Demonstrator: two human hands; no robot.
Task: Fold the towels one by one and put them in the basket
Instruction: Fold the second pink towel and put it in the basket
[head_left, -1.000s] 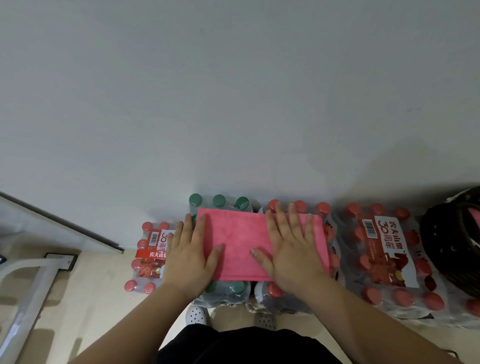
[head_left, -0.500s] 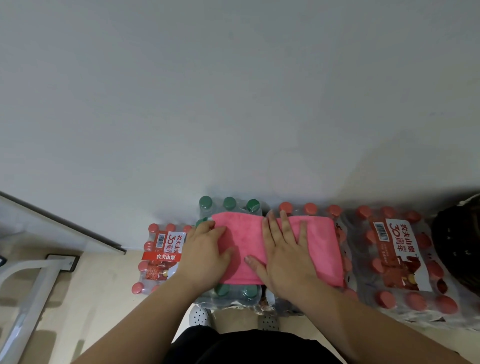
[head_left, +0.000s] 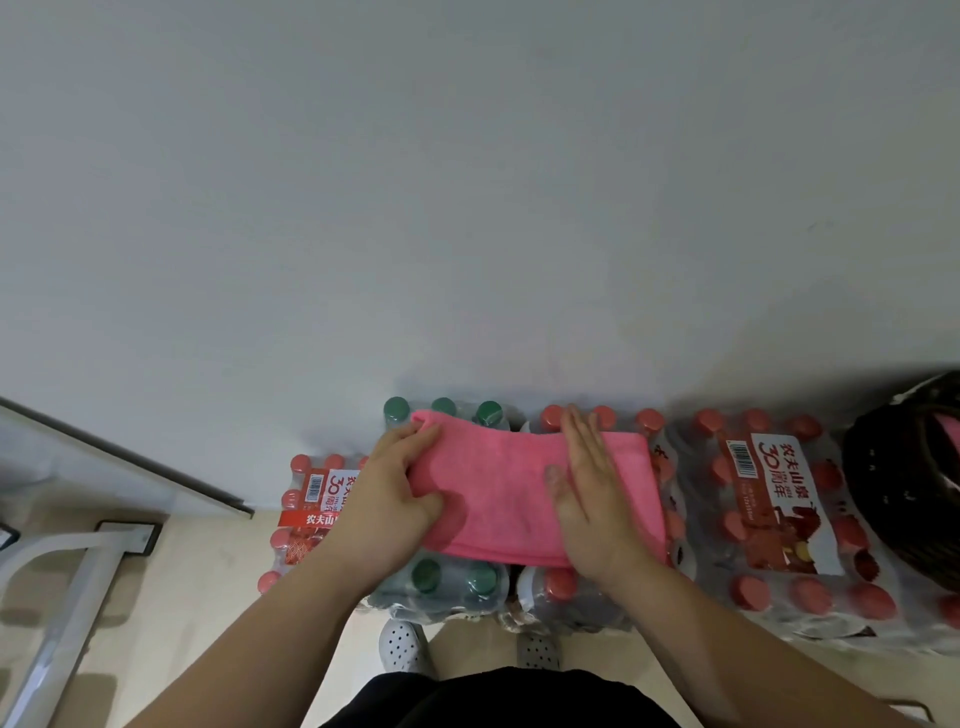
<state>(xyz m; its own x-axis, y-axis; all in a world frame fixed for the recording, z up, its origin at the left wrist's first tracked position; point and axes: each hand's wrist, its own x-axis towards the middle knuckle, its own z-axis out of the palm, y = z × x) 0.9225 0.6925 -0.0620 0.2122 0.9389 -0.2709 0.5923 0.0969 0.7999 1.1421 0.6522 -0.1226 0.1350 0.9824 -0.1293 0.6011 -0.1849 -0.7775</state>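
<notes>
The dark basket (head_left: 904, 499) is cut off by the right edge, and only a pink strip shows inside it. The pink towel (head_left: 509, 493) lies folded on shrink-wrapped packs of water bottles (head_left: 779, 519) and hides most caps below it. The left hand (head_left: 389, 493) grips the towel's left end, thumb on top and fingers curled at the edge. The right hand (head_left: 587, 499) lies open and flat on the right half. The packs stand close against the grey wall (head_left: 467, 208); bare floor (head_left: 208, 597) is at the left.
</notes>
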